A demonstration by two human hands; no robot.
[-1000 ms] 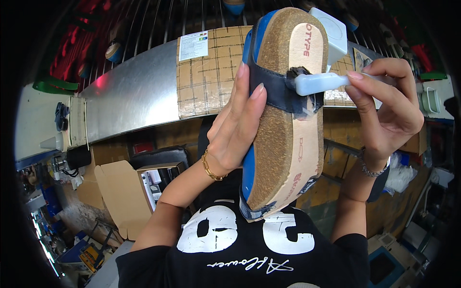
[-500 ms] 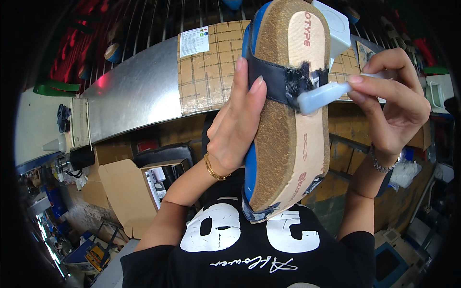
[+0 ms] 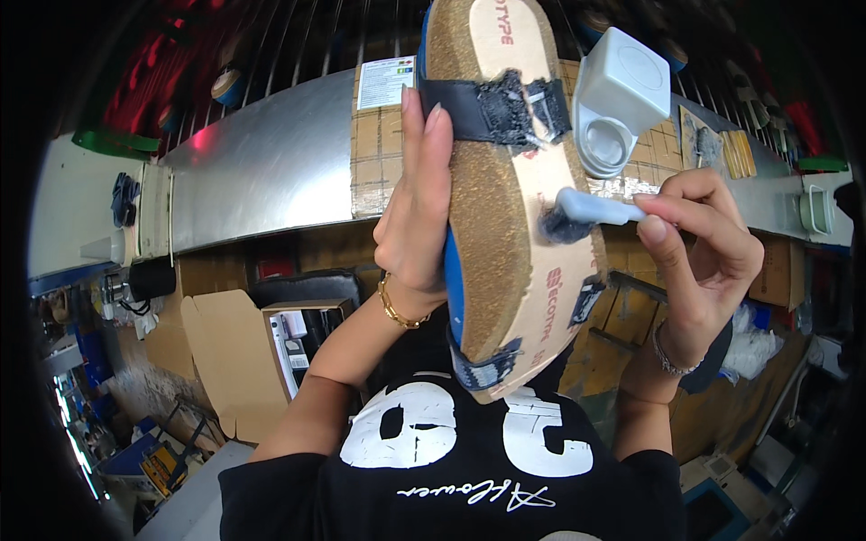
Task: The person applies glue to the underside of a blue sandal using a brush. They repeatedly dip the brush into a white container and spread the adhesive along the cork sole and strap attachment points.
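My left hand (image 3: 417,207) grips the left side of an upturned sandal (image 3: 487,216), its fingers pressed along the edge. The sandal has a brown cork underside with a pale strip down its middle, fitted on a blue last (image 3: 454,288). A black strap (image 3: 451,106) folds over the cork, its ends rough and dark. Between the thumb and fingers of my right hand (image 3: 708,239) is a light-blue brush (image 3: 597,210). Its dark bristles touch the pale strip below the strap. Another patterned strap (image 3: 487,365) wraps the lower end.
A white plastic pot (image 3: 631,81) with a round opening stands beyond the sandal on a cardboard-covered part of the metal bench (image 3: 262,171). Wooden sticks (image 3: 738,153) lie at its right. An opened carton (image 3: 230,361) is below left; metal rods (image 3: 316,36) run behind.
The brush has moved from the strap ends down to the pale strip. The sandal and my left hand have shifted left, and more of the white pot shows.
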